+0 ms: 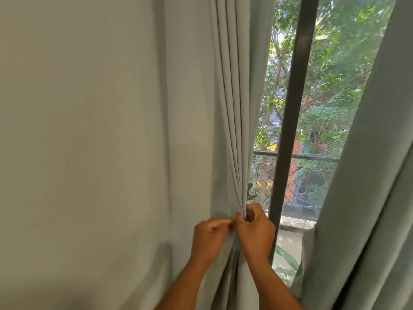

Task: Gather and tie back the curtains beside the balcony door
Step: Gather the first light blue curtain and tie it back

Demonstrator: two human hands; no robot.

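Curtains first: the left curtain (232,97) hangs in tight pleats against the pale wall (78,130), and we have it pinched together low down, just left of the dark door frame (290,108). Our right hand (256,231) is closed around the leading edge of the bunched folds, thumb and fingers wrapped over the fabric. Our left hand (209,237) is curled against the same bundle from the wall side, fingertips meeting the right hand's; it is blurred, so we cannot tell whether it pinches cloth or something thin like a tie. The right curtain (368,198) hangs loose on the far side of the glass, untouched, with the balcony railing (312,157) and trees visible between the two panels

We judge that we are in the gathering step on the left panel, with the pleats collected but nothing wrapped round them yet; no tie-back shows anywhere. The next move, as we read it, calls for keeping one hand clamped on the bundle so the folds do not spring apart, while the other finds a band or hook and passes it round. After that, the right panel needs the same treatment
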